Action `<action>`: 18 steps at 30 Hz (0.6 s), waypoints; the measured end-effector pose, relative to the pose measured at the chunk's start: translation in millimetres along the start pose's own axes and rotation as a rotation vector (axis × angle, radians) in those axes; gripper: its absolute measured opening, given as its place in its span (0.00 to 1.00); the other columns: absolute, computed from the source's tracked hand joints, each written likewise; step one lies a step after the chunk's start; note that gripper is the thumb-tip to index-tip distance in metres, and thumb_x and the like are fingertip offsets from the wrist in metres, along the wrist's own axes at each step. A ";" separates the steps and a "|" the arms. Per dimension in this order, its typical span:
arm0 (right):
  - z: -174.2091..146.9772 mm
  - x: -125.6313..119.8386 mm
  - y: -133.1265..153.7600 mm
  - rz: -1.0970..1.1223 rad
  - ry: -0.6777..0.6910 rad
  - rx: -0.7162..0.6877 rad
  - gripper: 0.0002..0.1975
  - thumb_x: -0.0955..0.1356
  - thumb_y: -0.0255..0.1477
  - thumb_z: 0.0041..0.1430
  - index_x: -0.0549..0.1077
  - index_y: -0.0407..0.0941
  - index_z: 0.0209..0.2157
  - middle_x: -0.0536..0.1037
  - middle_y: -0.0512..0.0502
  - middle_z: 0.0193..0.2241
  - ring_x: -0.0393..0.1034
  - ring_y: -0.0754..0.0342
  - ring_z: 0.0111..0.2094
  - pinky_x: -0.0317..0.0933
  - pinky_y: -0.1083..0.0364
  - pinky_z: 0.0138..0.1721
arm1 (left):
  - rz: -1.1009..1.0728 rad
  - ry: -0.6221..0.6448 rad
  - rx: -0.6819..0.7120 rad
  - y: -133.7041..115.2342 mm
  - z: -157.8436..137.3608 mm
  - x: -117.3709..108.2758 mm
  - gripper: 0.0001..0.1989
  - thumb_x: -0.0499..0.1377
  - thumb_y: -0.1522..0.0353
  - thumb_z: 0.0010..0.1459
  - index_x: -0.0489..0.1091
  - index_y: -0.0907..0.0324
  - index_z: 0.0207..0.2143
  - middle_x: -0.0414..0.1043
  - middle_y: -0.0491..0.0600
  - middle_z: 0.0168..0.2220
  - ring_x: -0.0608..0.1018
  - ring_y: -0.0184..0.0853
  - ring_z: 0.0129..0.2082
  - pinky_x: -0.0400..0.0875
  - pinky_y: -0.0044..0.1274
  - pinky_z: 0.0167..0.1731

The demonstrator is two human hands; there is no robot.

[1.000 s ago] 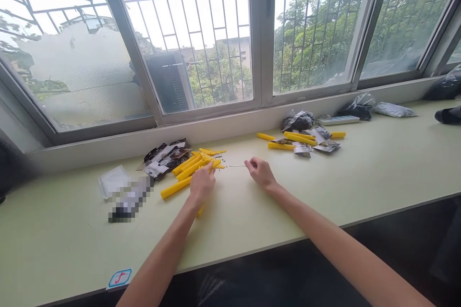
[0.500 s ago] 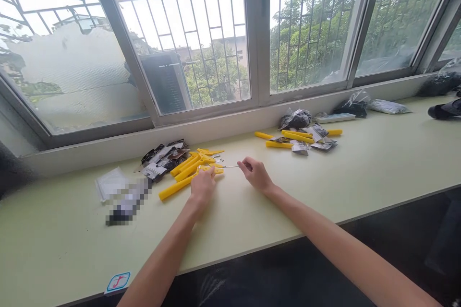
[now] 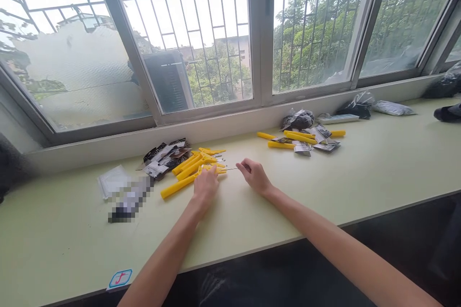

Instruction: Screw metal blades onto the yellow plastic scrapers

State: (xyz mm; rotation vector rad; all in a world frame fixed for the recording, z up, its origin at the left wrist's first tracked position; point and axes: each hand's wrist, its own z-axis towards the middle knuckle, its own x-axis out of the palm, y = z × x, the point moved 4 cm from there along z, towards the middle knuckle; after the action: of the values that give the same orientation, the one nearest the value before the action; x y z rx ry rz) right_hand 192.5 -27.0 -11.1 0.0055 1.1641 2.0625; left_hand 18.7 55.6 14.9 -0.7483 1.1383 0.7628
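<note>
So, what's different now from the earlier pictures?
The right hand has moved left, bringing the thin rod it pinches close to the yellow tool at the left hand. The left hand shifted slightly right, and the yellow end below its wrist no longer shows. No new grasp or release is visible. The yellow tubes farther right stayed put.

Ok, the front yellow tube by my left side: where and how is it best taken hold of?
Probably around the outer end of the front yellow tube, coming from the left: it lies slanted, and that straight, uncovered stretch points away from the left grip, which sits close to its other end.
</note>
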 end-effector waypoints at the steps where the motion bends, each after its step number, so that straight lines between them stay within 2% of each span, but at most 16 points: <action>1: 0.1 0.1 -0.3 0.000 -0.004 -0.002 0.19 0.63 0.44 0.67 0.63 0.47 0.27 0.62 0.55 0.21 0.53 0.57 0.24 0.50 0.55 0.28 | 0.006 0.005 -0.001 -0.3 -0.2 0.4 0.21 0.50 0.64 0.70 0.70 0.54 0.61 0.77 0.59 0.46 0.80 0.43 0.40 0.70 0.27 0.38; 18: 0.8 2.7 -3.6 -0.019 -0.002 0.004 0.17 0.64 0.41 0.66 0.63 0.46 0.26 0.63 0.54 0.20 0.53 0.57 0.23 0.50 0.56 0.27 | 0.024 0.007 0.005 -4.6 -2.1 2.2 0.21 0.50 0.64 0.70 0.69 0.53 0.61 0.75 0.59 0.45 0.80 0.44 0.39 0.70 0.28 0.37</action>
State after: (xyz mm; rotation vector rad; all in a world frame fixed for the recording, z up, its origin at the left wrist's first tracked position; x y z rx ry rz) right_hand 193.0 -23.7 -14.2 -0.0017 1.1626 2.0429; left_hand 22.0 51.7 12.8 -0.7347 1.1570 0.7782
